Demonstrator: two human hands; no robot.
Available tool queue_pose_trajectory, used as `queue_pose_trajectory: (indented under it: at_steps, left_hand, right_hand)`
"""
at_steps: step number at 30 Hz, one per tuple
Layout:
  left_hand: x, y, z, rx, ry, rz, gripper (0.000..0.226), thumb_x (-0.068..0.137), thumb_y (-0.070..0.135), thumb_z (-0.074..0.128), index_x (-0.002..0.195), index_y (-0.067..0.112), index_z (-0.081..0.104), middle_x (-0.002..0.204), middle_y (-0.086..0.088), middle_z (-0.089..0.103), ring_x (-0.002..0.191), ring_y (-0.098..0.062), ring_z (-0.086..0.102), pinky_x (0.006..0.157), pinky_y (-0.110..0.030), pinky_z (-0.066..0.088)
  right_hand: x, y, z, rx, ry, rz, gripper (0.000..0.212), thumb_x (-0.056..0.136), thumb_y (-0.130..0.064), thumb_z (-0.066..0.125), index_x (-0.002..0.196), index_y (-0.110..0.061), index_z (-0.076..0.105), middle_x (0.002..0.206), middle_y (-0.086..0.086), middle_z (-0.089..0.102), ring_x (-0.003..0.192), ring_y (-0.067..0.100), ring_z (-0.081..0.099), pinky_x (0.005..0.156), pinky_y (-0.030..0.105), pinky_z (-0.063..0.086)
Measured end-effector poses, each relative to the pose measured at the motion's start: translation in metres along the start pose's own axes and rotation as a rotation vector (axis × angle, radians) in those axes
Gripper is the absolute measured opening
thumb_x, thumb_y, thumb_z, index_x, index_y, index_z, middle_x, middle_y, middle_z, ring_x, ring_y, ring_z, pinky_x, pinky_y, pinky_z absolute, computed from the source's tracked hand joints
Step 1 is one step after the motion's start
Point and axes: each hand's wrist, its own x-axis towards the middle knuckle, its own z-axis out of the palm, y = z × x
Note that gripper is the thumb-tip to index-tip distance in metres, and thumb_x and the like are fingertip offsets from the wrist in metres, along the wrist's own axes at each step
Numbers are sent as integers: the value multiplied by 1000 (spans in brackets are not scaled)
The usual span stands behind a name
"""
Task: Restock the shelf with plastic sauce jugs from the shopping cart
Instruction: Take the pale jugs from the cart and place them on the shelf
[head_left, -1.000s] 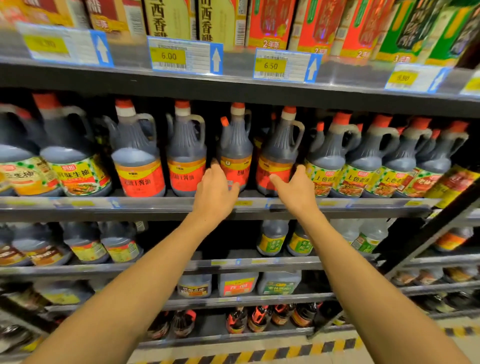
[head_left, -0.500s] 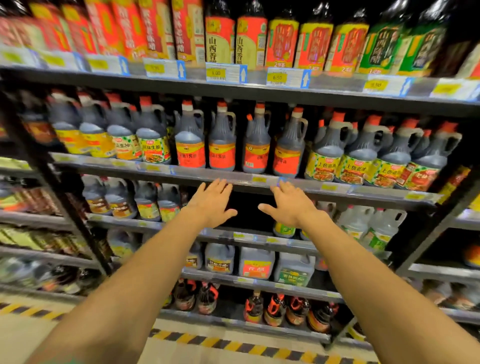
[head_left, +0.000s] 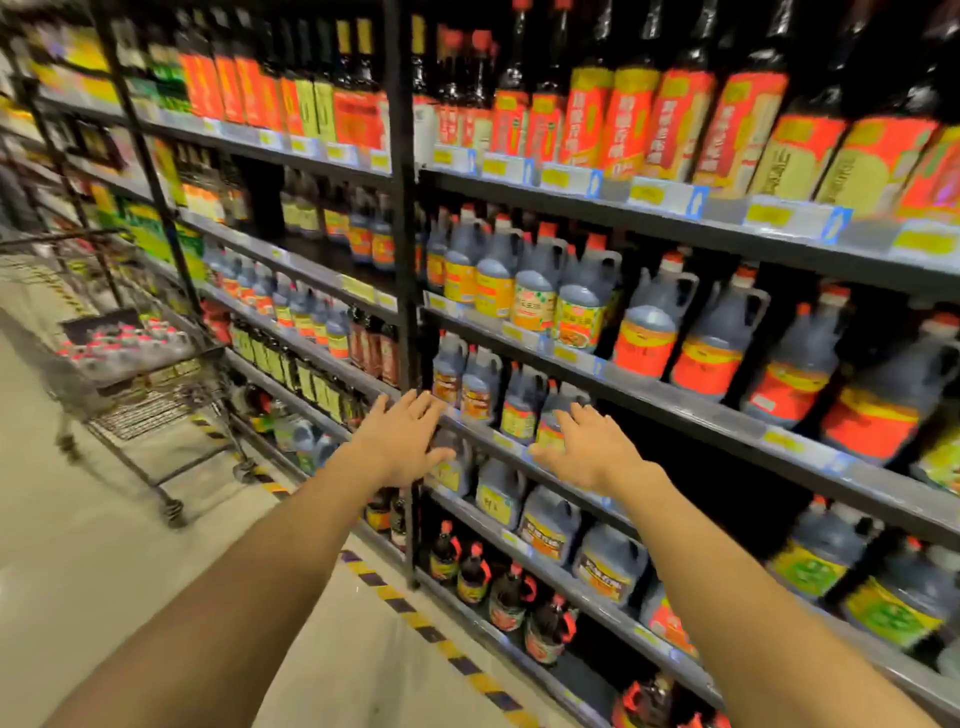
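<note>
Dark plastic sauce jugs (head_left: 649, 322) with orange caps and red or yellow labels stand in rows on the grey shelf (head_left: 691, 410) at the right. A wire shopping cart (head_left: 130, 358) stands at the left in the aisle, with several red-capped jugs (head_left: 119, 338) lying in its basket. My left hand (head_left: 402, 441) and my right hand (head_left: 587, 452) are stretched out in front of the shelving, fingers spread, holding nothing, apart from the jugs.
Tall bottles with orange labels (head_left: 670, 124) fill the upper shelf. A black upright post (head_left: 402, 260) divides the shelving bays. Lower shelves hold wide jugs (head_left: 550, 525) and small bottles (head_left: 509, 597). Yellow-black striped tape (head_left: 415, 618) runs along the floor.
Both hands have drawn back from the shelf edge and lowered. The view has swung left, bringing the shopping cart into sight.
</note>
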Motion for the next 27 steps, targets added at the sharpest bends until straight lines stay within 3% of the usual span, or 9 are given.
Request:
queue_pose_trajectory:
  at_steps: [6,13,16,19,27]
  left_hand:
    - [-32,-162,42,-33,9,-199,81,102,65,27,163,17,7,171,-5,3,157,-24,3,125,-56,6]
    - [-61,-348,93,-53,-42,-418,86,98,73,22,163,20,2,171,-5,-2,157,-27,3,124,-59,2]
    - [-70,-407,97,-47,-66,-492,85,99,72,22,163,19,5,171,-5,0,157,-26,4,124,-59,1]
    - [-73,-454,105,-60,-52,-541,82,101,68,25,163,18,10,171,-5,3,157,-25,4,125,-58,2]
    - [-29,-571,143,-62,-89,-658,84,100,69,23,163,18,7,171,-7,4,157,-25,5,124,-57,5]
  right_hand:
    - [103,-154,5,-19,-16,-228,89,98,-74,29,162,-14,17,170,15,11,156,34,10,125,54,15]
    - [202,-336,-5,11,-65,-391,87,99,-72,33,163,-14,16,170,14,13,156,34,14,125,51,17]
    - [240,-400,-12,12,-46,-446,83,99,-70,36,157,-11,29,161,18,31,148,36,28,121,52,26]
    - [280,-451,-13,-13,-38,-496,79,100,-69,35,154,-11,34,157,18,36,142,36,35,116,49,33]
    - [412,-560,1,-81,-92,-645,88,98,-74,29,163,-18,14,170,13,14,156,29,12,126,45,16]
